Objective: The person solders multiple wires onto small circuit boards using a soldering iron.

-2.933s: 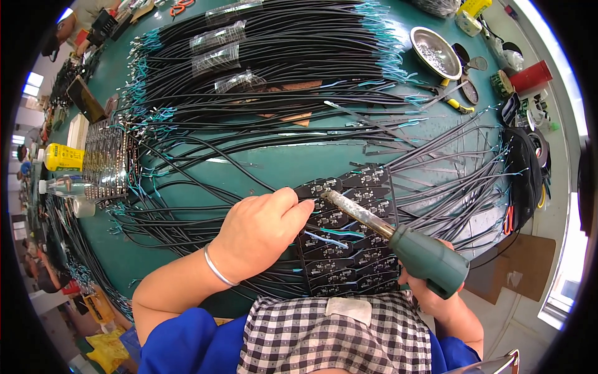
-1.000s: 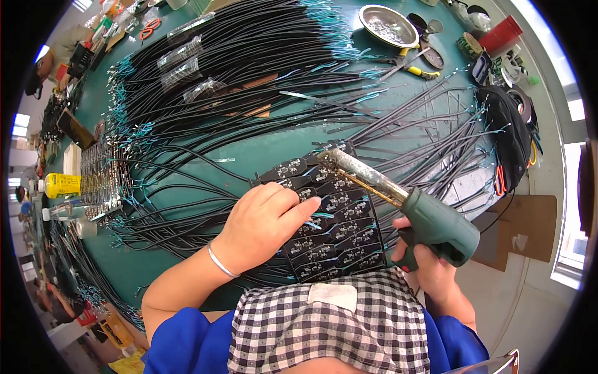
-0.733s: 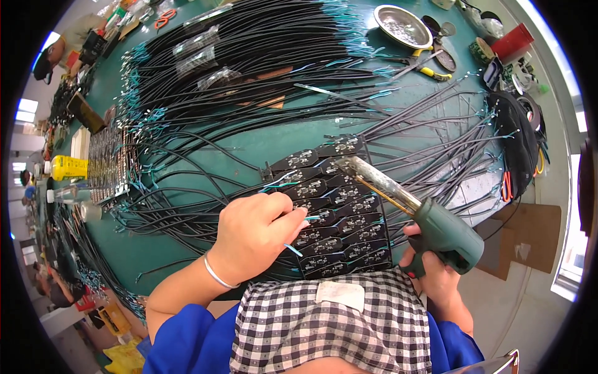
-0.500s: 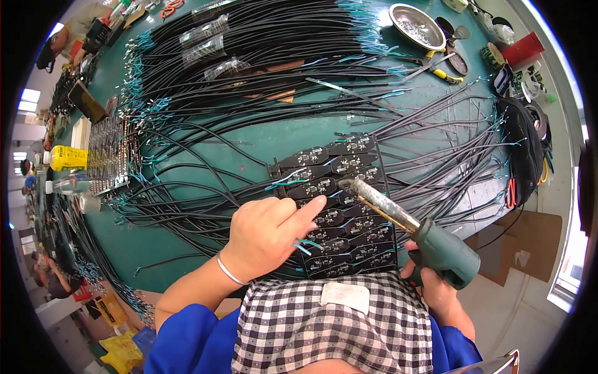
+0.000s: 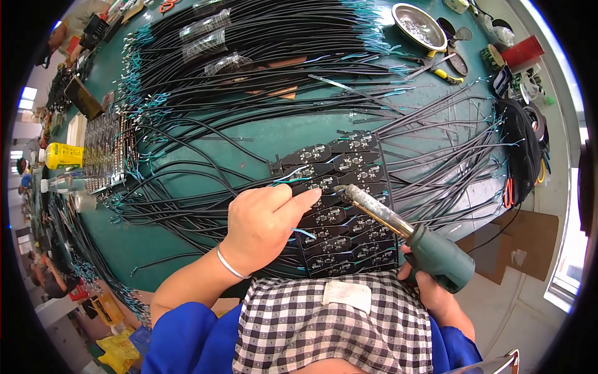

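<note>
My right hand [image 5: 433, 290] is wrapped round the handle of a green soldering gun [image 5: 439, 255]. Its metal barrel slants up and left, with the tip right over a panel of small black circuit boards [image 5: 330, 243]. Close to that tip is my left hand [image 5: 258, 224], its index finger stretched to the boards and the other fingers curled. Blue wire ends [image 5: 303, 232] stick out from under this hand, seemingly from a wire in its grip; the thumb and the grip itself are hidden. Blue and teal wires [image 5: 296, 174] lie across the boards just above the fingers.
Bundled black cables [image 5: 280, 43] cover the back of the green table. A metal bowl [image 5: 418, 26] and yellow-handled pliers [image 5: 445, 76] lie back right, a black pouch [image 5: 520, 146] at the right edge. More boards [image 5: 109, 149] and bottles [image 5: 64, 156] stand left.
My left hand has shifted slightly up and left, and the blue wire ends below it have moved up. The soldering gun has moved a little to the left, its tip lower on the boards.
</note>
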Tool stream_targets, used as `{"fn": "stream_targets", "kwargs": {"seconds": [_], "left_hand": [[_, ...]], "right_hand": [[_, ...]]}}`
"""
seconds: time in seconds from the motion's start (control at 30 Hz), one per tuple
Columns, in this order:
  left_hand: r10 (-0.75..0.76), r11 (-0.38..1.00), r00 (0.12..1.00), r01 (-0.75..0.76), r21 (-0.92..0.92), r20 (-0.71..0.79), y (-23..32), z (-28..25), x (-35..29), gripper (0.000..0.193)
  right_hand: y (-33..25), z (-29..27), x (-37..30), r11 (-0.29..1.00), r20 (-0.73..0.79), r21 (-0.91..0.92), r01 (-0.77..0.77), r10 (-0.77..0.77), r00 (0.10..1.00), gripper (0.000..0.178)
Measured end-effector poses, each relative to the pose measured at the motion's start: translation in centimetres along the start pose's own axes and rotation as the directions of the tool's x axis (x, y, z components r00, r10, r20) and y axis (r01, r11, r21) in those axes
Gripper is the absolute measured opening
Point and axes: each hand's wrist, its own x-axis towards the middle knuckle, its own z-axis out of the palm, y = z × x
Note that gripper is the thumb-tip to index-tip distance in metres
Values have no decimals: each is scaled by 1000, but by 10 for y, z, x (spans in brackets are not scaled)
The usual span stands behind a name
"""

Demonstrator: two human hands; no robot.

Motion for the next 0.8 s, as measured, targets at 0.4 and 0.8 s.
{"fn": "stream_targets", "kwargs": {"seconds": [0.4, 0.8], "left_hand": [[108, 994, 994, -108, 2, -11, -4, 1, -4, 17], [74, 997, 997, -74, -14, 20, -2, 2, -4, 13]], "right_hand": [[3, 7, 0, 932, 34, -349, 96, -90, 995, 26], [-5, 11, 11, 824, 151, -497, 274, -228, 962, 16]]}}
